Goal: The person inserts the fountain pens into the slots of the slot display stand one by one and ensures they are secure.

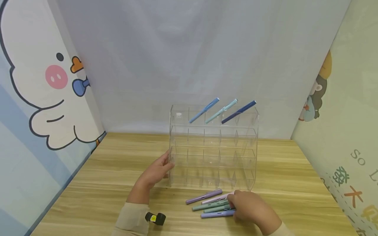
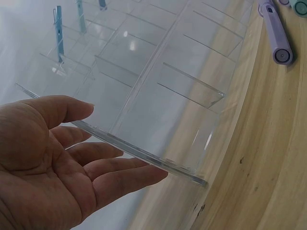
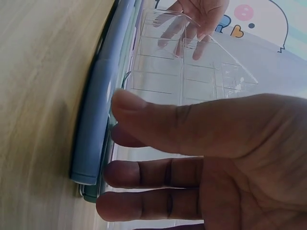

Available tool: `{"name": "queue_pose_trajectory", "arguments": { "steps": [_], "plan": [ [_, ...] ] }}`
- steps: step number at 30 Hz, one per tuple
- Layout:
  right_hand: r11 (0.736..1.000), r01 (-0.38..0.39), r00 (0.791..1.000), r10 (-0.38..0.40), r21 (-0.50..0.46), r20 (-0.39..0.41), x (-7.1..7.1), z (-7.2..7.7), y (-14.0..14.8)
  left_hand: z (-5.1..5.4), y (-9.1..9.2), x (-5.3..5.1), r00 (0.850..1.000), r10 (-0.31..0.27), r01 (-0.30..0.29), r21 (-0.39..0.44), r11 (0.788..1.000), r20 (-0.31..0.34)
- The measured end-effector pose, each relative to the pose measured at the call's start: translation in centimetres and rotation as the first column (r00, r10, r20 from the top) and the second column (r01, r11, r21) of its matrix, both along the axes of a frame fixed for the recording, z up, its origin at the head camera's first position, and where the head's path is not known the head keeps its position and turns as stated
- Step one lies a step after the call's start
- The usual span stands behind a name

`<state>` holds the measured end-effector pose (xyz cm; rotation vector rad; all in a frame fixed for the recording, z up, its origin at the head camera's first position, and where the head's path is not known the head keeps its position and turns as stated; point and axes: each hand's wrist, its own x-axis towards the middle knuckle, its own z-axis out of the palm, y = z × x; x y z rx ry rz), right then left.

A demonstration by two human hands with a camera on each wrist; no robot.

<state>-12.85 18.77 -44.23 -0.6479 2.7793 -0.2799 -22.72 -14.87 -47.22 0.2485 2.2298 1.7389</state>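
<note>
A: Progress?

B: 3 pens up. Light blue pen (image 1: 204, 110), aqua pen (image 1: 221, 111), navy pen (image 1: 238, 112), all tilted in the top tier of the clear rack (image 1: 211, 160). Exact compartments hard to call through the plastic.

A: Left over?

B: 5 pens in sight on the desk (image 1: 88, 196), just in front of the rack, lying close together: purple pen (image 1: 203, 197), pink pen (image 1: 215, 199), 2 green pens (image 1: 206, 206), violet-blue pen (image 1: 217, 214). No pens seen in the lower tiers. If all belong in the rack, I'd judge it under half done.

A: Hands?

B: Right hand (image 1: 251, 208) at the ends of the loose pens. Fingers mostly straight, tips by the barrels; no pen plainly gripped. It covers some ends, so my count could run short.

A: And the left?

B: Left hand (image 1: 156, 168) at the rack's left side, fingers loosely extended against the panel, thumb over the edge. Seems to be steadying it, not clenching.
</note>
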Motion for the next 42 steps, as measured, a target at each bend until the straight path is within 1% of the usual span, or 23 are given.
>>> {"name": "queue_pose_trajectory", "arguments": {
  "steps": [7, 13, 16, 19, 24, 26, 31, 34, 38, 40, 42],
  "plan": [
    [0.999, -0.034, 0.999, 0.034, 0.023, -0.011, 0.0, 0.0, 0.0, 0.0, 0.0, 0.0, 1.0, -0.007, 0.007, 0.001, 1.0, -0.006],
    [0.998, -0.053, 0.998, 0.054, 0.032, -0.02, 0.0, -1.0, 0.1, 0.1, 0.0, 0.1, 1.0, -0.017, 0.017, 0.002, 1.0, 0.001],
    [0.997, -0.072, 0.997, 0.072, 0.011, -0.011, 0.0, -1.2, 0.1, 0.0, 0.0, 0.1, 1.0, -0.021, 0.021, -0.002, 1.0, 0.006],
    [0.996, -0.084, 0.996, 0.085, -0.035, 0.013, -0.1, -1.1, 0.4, 0.0, 0.0, 0.1, 1.0, -0.019, 0.019, -0.004, 1.0, 0.011],
    [0.99, -0.125, 0.992, 0.124, -0.067, -0.015, -0.4, -0.8, 1.0, -0.1, -0.1, 0.0, 1.0, -0.013, 0.013, -0.002, 1.0, 0.013],
    [0.992, -0.117, 0.993, 0.117, -0.056, -0.012, -0.5, -0.8, 1.0, -0.2, -0.1, 0.0, 1.0, -0.008, 0.008, -0.002, 1.0, 0.01],
    [0.999, -0.035, 0.998, 0.035, -0.008, 0.049, -0.2, -0.9, 0.6, -0.2, -0.2, -0.1, 1.0, -0.005, 0.005, -0.004, 1.0, 0.006],
    [0.999, -0.014, 0.999, 0.012, 0.029, 0.053, -0.1, -1.0, 0.2, -0.3, -0.2, -0.1, 1.0, -0.007, 0.007, -0.005, 1.0, 0.001],
    [0.998, -0.04, 0.999, 0.039, 0.049, 0.027, -0.1, -1.0, 0.2, -0.2, -0.1, -0.2, 1.0, -0.008, 0.008, -0.002, 1.0, -0.002],
    [0.998, -0.059, 0.998, 0.058, 0.026, 0.029, 0.0, -0.8, 0.4, -0.2, -0.1, -0.2, 1.0, -0.01, 0.01, 0.0, 1.0, -0.006],
    [0.998, -0.067, 0.997, 0.067, -0.017, 0.048, 0.0, -0.5, 0.7, -0.1, 0.0, -0.2, 1.0, -0.012, 0.012, 0.0, 1.0, -0.01]
  ]
}}
